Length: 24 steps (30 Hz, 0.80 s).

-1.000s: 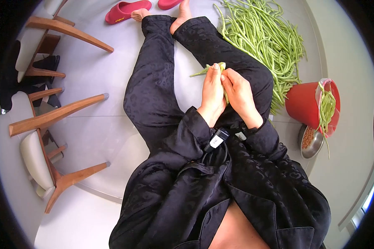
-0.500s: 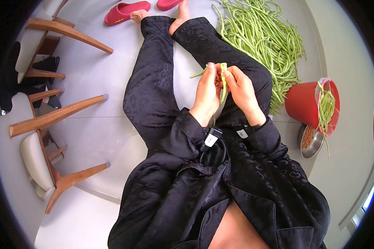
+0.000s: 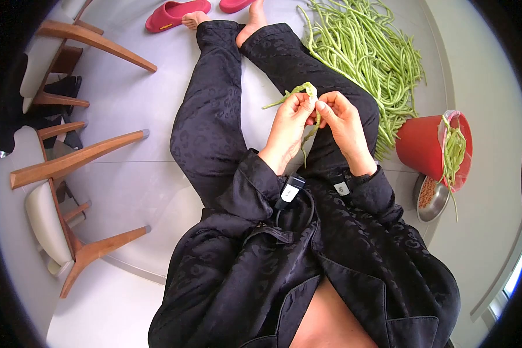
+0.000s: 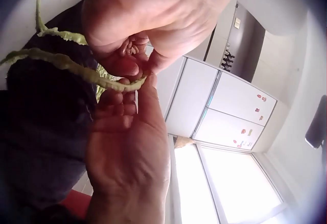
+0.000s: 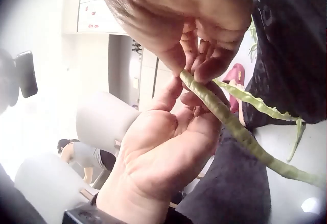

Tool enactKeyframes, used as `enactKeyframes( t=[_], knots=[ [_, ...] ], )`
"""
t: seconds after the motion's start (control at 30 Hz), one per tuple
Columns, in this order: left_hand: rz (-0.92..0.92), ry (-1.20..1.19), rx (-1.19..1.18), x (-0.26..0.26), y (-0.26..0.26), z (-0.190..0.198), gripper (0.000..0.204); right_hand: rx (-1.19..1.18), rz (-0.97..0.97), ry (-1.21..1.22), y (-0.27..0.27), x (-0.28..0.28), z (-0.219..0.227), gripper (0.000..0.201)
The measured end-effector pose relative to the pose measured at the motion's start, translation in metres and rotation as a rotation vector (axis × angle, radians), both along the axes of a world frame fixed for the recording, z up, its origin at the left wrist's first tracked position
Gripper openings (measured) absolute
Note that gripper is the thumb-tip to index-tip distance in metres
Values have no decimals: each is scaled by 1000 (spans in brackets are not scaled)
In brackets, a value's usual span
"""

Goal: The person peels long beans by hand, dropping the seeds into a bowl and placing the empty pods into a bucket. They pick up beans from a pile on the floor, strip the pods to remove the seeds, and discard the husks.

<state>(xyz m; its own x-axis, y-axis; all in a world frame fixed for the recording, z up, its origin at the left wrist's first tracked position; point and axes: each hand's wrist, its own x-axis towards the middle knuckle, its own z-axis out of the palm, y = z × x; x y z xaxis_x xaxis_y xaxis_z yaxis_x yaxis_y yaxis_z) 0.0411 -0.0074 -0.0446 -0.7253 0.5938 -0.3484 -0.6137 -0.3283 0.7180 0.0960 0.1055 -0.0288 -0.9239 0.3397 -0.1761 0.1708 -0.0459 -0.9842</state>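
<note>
In the head view my left hand [image 3: 287,124] and right hand [image 3: 345,124] meet above the lap, fingertips close together. A split green long bean pod [image 5: 260,104] with ragged edges trails from the left hand's curled fingers. Thumb and fingertip of the right hand [image 5: 184,15] pinch the end of a plump, lumpy bean pod [image 5: 227,119]. Small brownish bean seeds [image 5: 196,110] show inside the curl of the left hand. In the left wrist view the plump pod [image 4: 66,63] runs across between both hands, its tip at the fingertips.
A big heap of long beans [image 3: 365,58] lies right of the legs. Beside it a red bucket [image 3: 420,145] with limp pods [image 3: 453,152] leans over a metal bowl [image 3: 443,203] of beans. Chairs [image 3: 49,217] stand left; pink slippers [image 3: 177,16] lie ahead. Another person [image 5: 92,155] bends in the background.
The hands, first pressed together, moved apart, showing an opened pod and seeds in the left palm. Now the fingertips have come back together at the pod's end.
</note>
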Motion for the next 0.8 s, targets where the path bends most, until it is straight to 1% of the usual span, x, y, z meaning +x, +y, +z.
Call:
enactKeyframes(
  t=[0.07, 0.1, 0.17, 0.2, 0.27, 0.33, 0.4, 0.43, 0.5, 0.53, 0.6, 0.67, 0.7, 0.73, 0.77, 0.8],
  knots=[
    [1, -9, 37, 0, 0, 3, 16, 84, 41, 28, 3, 1, -3, 11],
    [1, -20, 73, 1, 0, 4, 16, 81, 39, 26, 2, 1, -1, 11],
    [2, -15, 41, 2, 3, 3, 16, 220, 74, 27, -2, 0, 6, 12],
    [3, -9, 10, 2, 5, 2, 15, 219, 75, 27, -4, -1, 6, 12],
    [7, 3, 39, 0, 7, -1, 16, 235, 39, 11, -7, -2, 6, 13],
    [27, -12, 47, 1, 8, -2, 16, 213, 14, 22, -8, -3, 4, 14],
    [10, -12, 39, 0, 6, -5, 15, 157, -6, -68, -8, -3, 3, 15],
    [-6, -9, 34, -1, 4, -6, 15, 157, -8, -68, -6, -4, 2, 15],
    [-13, -19, 23, -4, 2, -5, 15, 17, 8, -119, 0, -5, 1, 17],
    [-16, -28, 11, -5, 1, -3, 15, 17, 7, -118, 1, -3, -2, 17],
    [-6, -7, -28, -9, -2, 2, 14, 111, 48, 54, 2, -2, -5, 30],
    [-201, 127, 8, -15, -12, 8, 14, 484, 66, 103, 13, 0, 7, 74],
    [-305, 138, -3, -19, -19, 15, 15, 376, 108, 199, 18, -1, 10, 79],
    [-312, 141, -4, -21, -24, 30, 15, 267, 147, 291, 20, -4, 17, 84],
    [-351, 126, 32, -23, -27, 45, 16, 42, 262, 331, 14, -8, 23, 91],
    [-401, 116, 77, -25, -27, 61, 17, -197, 372, 301, 10, -8, 14, 93]
  ],
)
